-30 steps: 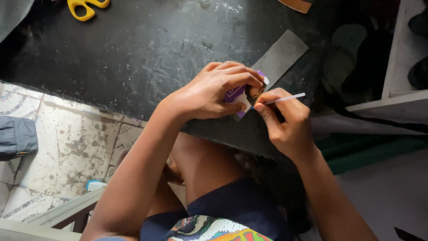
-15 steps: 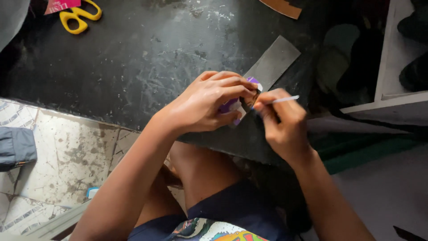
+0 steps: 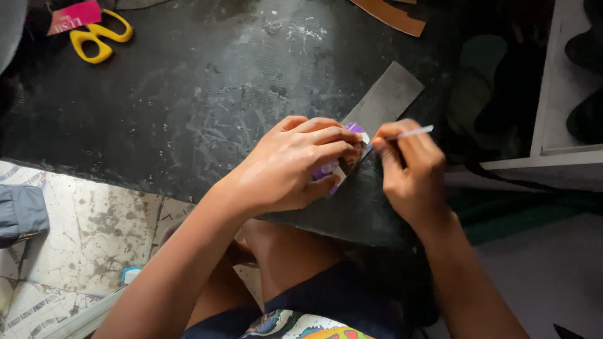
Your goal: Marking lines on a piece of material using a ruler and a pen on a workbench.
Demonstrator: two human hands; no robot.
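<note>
Both hands keep a closed grip: the left hand (image 3: 295, 166) is curled around a small purple and white packet (image 3: 336, 168), with the fingers on top of it, and the right hand (image 3: 408, 172) pinches a thin white stick (image 3: 414, 132) between thumb and fingers. Most of the packet is hidden under the left fingers; it sits between the two hands, above the near edge of the dark worktop (image 3: 188, 94). One end of the stick points toward the packet, but I cannot tell if it touches. A grey flat strip (image 3: 386, 94) lies just behind the hands. Yellow scissors (image 3: 97, 39) and a pink card (image 3: 72, 16) lie well apart, at the far left corner
</note>
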